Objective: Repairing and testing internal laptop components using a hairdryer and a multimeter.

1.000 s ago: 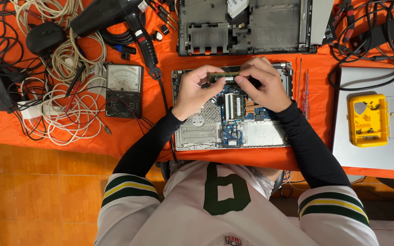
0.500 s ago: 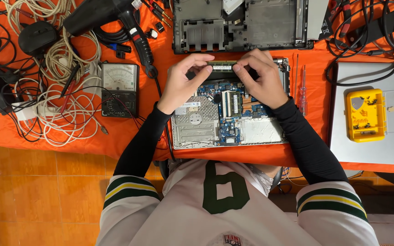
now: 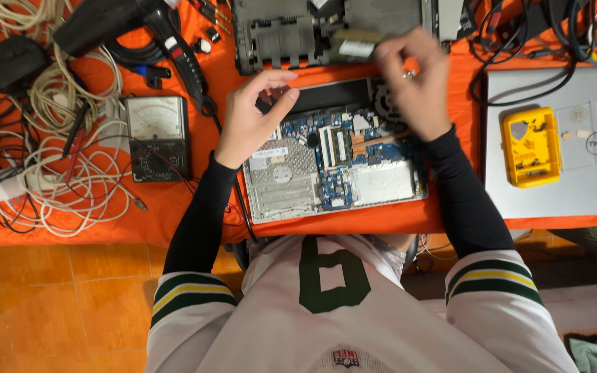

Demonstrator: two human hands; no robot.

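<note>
An opened laptop base with its blue circuit board exposed lies on the orange cloth in front of me. My right hand is raised over its far right corner and pinches a long, narrow, dark part with a pale label, blurred by motion. The dark slot along the laptop's far edge lies bare. My left hand hovers over the laptop's far left corner with fingers spread, holding nothing.
A second stripped laptop shell lies beyond. An analog multimeter, a black heat gun and tangled white cables fill the left. A closed silver laptop carrying a yellow box sits on the right.
Both hands gripped the long part in the laptop's far slot. Now my right hand has lifted it out and up to the right, and my left hand has let go.
</note>
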